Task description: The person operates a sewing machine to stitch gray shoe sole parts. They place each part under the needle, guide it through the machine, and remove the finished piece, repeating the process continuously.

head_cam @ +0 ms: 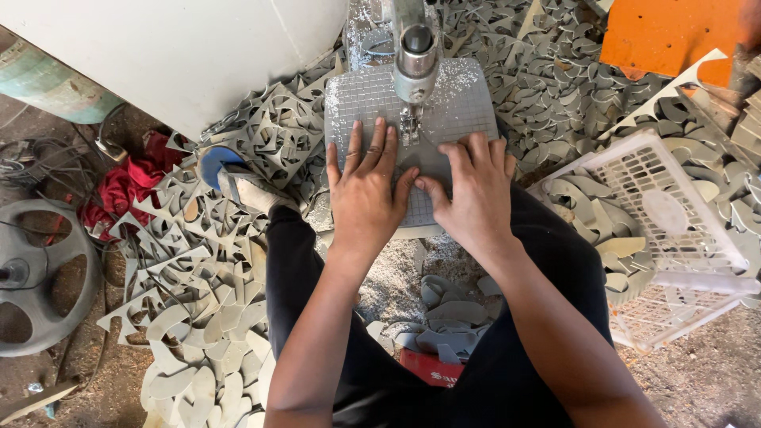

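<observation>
Both hands are lying flat on a grey gridded sheet (372,99) that is resting on the small saw table at twelve o'clock from the person's lap. The left hand (366,190) is pressing down with fingers spread and straight — gripping nothing, only holding the sheet against the table. The right hand (472,186) is doing the same just beside it at three o'clock, fingers slightly curled, its thumb nearly touching the left thumb. The saw blade (410,125) is standing upright between the two sets of fingertips, at twelve o'clock from the thumbs, with pale dust scattered over the sheet around it. A white plastic basket (674,261) holding grey cut shapes is sitting at three o'clock from the right hand. Heaps of grey offcuts (198,277) are piling up at eight o'clock — more are lying beyond the table. A red cloth (127,186) is lying at nine o'clock.
</observation>
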